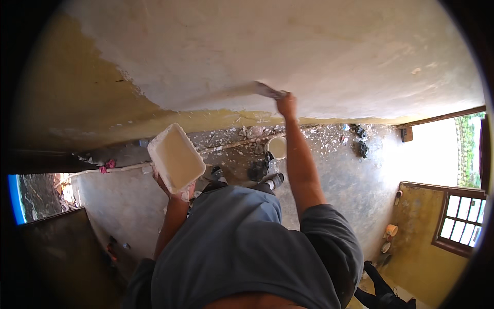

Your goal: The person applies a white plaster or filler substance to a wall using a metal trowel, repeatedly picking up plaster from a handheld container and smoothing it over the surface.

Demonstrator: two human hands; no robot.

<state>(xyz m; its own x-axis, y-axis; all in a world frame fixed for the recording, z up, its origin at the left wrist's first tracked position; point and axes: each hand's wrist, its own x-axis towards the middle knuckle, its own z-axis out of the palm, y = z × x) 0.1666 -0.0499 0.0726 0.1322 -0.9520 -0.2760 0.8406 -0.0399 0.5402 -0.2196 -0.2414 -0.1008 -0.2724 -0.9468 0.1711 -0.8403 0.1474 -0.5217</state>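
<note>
My right hand (pixel 287 106) is closed round the handle of a putty knife (pixel 268 91). Its blade, slightly blurred, is at the wall (pixel 309 46), which is coated off-white over most of its surface, with yellow paint (pixel 77 82) showing at the left and along the bottom. Lower on the left, my left hand (pixel 162 183) grips a white rectangular tub (pixel 199 164) from beneath, its fingers partly hidden by it. Pale putty (pixel 177 157) lies inside the tub, and dried white crust covers its rim.
A round bucket (pixel 277 148) stands on the floor near my feet, beside a dark plastic bag (pixel 257 170). White flakes and a long pole (pixel 226 147) lie along the wall's base. Black bags (pixel 363 149) sit farther right. A bright doorway (pixel 432 149) and barred window (pixel 463 219) are at the right.
</note>
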